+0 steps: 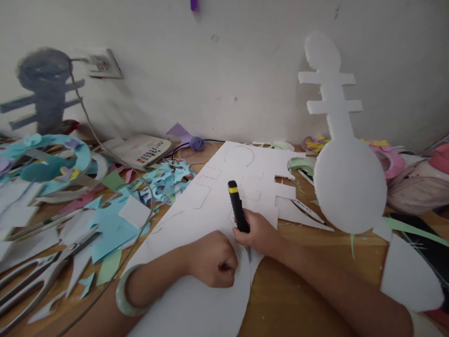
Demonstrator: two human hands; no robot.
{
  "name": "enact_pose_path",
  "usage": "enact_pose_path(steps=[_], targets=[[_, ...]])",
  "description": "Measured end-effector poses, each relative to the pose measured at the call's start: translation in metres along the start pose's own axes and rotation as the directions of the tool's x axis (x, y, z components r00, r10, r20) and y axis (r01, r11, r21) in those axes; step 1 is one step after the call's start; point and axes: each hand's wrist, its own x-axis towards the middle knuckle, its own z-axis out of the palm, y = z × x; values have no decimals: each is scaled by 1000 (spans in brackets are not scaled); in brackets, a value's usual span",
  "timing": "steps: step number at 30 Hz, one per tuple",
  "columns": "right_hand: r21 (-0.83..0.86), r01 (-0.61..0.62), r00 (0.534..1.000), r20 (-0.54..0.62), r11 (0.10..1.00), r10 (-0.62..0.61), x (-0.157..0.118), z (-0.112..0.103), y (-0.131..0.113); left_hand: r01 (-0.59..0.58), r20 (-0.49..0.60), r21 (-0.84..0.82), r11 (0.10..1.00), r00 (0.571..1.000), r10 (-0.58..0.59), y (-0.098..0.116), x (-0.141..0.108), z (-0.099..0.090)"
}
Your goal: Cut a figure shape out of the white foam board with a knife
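My right hand grips a black utility knife with a yellow band near its top end. Its blade points down at the right edge of a large white sheet, where a cut line runs toward me. Curled into a fist, my left hand rests on the sheet just left of the knife. A pale green bangle circles that forearm. Pencil outlines of a rounded shape with side bars mark the sheet's far part, and its right side has cut-out tabs.
A white cut-out with a round base leans on the wall at right. To the left lie scissors, coloured paper scraps, a calculator-like device and a hanging cable. A white pen lies right of the sheet.
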Motion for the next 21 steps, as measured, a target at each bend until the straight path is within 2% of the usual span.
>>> enact_pose_path(steps=[5,13,18,21], targets=[[102,-9,996,94,995,-1,8,-4,4,29,19,35,999,999,-30,3,0,0],[161,-19,1000,11,987,17,5,-1,4,29,34,64,998,999,-31,4,2,-1],[210,-73,994,-59,975,87,8,-1,5,22,29,58,998,999,-23,4,1,-1],[238,-89,994,-46,967,102,9,-2,4,34,42,65,997,998,-36,5,1,-2]])
